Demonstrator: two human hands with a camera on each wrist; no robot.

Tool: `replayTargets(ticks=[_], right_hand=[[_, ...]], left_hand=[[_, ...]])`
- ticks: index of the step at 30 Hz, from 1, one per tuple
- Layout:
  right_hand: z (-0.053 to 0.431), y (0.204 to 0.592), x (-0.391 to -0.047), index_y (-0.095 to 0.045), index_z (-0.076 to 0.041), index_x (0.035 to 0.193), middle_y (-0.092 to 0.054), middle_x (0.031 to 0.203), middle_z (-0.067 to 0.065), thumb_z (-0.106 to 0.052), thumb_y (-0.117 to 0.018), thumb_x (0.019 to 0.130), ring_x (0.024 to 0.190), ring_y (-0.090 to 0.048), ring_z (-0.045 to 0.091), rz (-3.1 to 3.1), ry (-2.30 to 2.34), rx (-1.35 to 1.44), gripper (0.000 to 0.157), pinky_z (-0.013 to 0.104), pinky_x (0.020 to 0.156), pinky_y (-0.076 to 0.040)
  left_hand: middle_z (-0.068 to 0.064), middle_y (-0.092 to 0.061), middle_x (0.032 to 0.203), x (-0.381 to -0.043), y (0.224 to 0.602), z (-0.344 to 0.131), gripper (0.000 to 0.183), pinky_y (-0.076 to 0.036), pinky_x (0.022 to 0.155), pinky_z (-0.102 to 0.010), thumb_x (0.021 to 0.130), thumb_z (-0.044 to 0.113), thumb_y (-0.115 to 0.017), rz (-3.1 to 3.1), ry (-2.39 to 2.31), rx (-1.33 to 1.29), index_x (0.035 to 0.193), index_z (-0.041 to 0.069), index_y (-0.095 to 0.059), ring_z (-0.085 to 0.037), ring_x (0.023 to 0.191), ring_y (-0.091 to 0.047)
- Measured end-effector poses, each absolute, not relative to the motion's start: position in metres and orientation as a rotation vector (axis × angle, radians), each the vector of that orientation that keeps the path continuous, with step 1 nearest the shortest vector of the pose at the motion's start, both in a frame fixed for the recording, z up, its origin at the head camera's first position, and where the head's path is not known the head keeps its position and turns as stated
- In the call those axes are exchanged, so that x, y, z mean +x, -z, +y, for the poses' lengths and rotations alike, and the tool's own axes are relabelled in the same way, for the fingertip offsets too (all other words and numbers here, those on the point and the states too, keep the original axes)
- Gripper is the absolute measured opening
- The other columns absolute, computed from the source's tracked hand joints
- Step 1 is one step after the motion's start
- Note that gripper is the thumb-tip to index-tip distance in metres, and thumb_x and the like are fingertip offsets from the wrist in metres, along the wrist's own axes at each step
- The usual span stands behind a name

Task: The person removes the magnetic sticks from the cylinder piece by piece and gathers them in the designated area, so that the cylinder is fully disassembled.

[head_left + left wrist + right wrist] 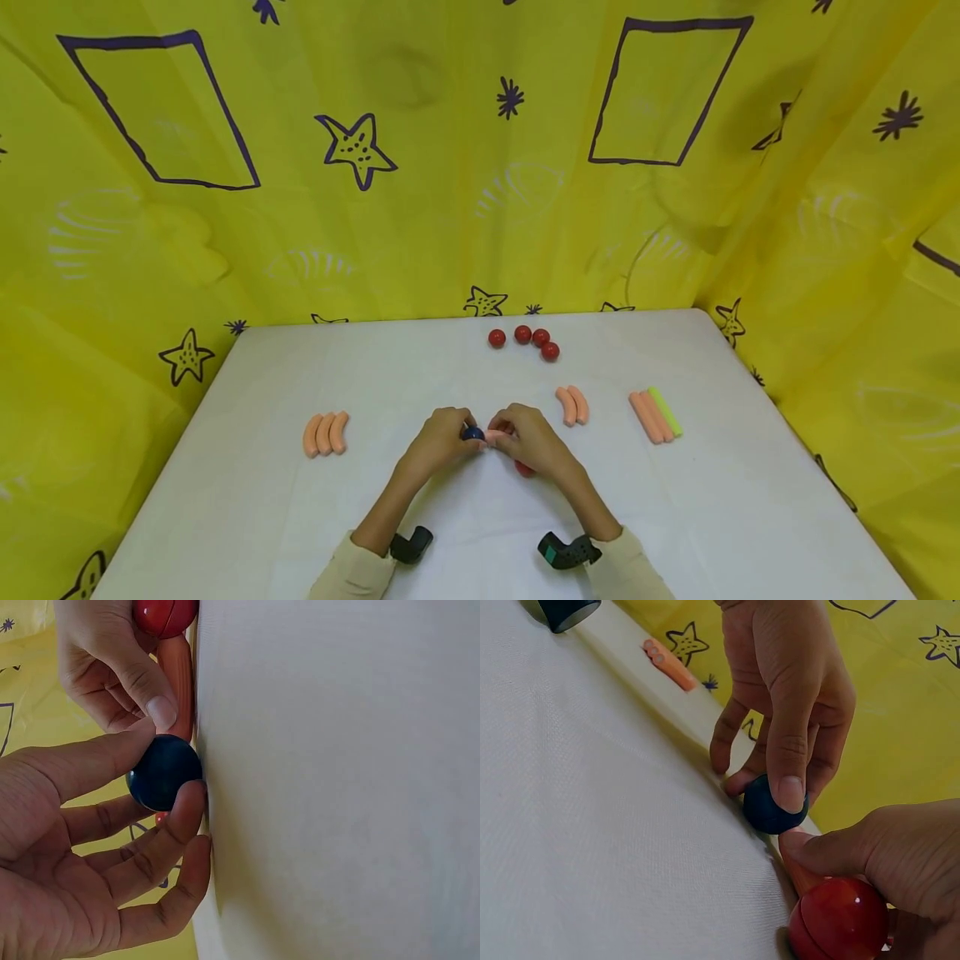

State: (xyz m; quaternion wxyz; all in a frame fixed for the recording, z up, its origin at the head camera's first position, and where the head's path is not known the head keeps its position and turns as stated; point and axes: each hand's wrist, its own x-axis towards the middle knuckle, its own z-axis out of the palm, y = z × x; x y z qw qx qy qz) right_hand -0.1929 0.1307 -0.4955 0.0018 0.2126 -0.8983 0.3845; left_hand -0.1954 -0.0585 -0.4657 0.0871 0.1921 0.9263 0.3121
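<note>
Near the middle of the table, my left hand (441, 442) pinches a dark blue ball (161, 772) between thumb and fingers. Right beside it, my right hand (531, 437) pinches an orange-pink rod (176, 675), partly hidden by the fingers. One end of the rod meets the blue ball in the left wrist view. At its other end is a glossy red ball (840, 919) with a seam line, mostly covered by the right hand in the head view.
Three curved orange rods (325, 434) lie side by side at the left. To the right are two curved orange rods (572, 406), then straight orange rods (651, 417) beside a yellow-green rod (666, 411). Several red balls (522, 335) sit near the table's back edge. Yellow patterned cloth (450, 217) hangs behind.
</note>
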Motion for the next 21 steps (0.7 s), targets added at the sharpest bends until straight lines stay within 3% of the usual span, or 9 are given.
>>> replayTargets(ticks=[8, 21], right_hand=[[0.131, 0.498, -0.194, -0.071, -0.009, 0.09, -0.061, 0.081, -0.002, -0.02, -0.073, 0.088, 0.075, -0.055, 0.007, -2.79, -1.199, 0.582, 0.011, 0.02, 0.067, -0.047], [0.133, 0.497, -0.195, -0.07, -0.007, 0.091, -0.061, 0.082, 0.0, -0.022, -0.071, 0.09, 0.076, -0.054, 0.009, -2.822, -1.281, 0.57, 0.015, 0.02, 0.067, -0.047]], left_hand=[[-0.008, -0.064, 0.084, -0.196, 0.46, -0.061, 0.026, -0.048, 0.066, -0.028, 0.079, 0.013, -0.081, 2.677, -0.907, 0.629, 0.096, -0.001, -0.067, -0.015, 0.075, -0.056], [-0.007, -0.064, 0.084, -0.211, 0.457, -0.062, 0.023, -0.047, 0.066, -0.029, 0.083, 0.015, -0.078, 2.649, -0.903, 0.539, 0.098, 0.001, -0.067, -0.016, 0.074, -0.054]])
